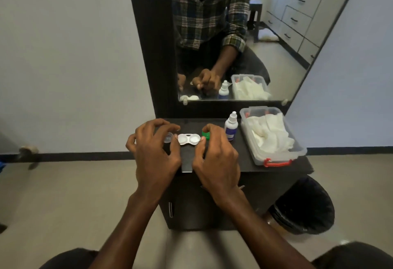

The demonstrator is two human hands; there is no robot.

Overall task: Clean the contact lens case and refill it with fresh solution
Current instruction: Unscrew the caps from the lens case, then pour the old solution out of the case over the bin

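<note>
A white two-well contact lens case (189,139) lies open on the dark cabinet top (244,160), both wells uncovered. My left hand (155,154) hovers at its left end with curled fingers, pinching a clear cap (168,137), and its thumb touches the case. At the right end, my right hand (217,156) pinches a green cap (206,135), its thumb against the case's right edge. A small white solution bottle (231,127) with a blue label stands capped just right of my right hand.
A clear plastic box (276,158) with red latches holds white tissues (270,132) at the right of the cabinet top. A tall mirror (276,56) leans behind. On the floor at the right stands a black-lined waste bin (304,207).
</note>
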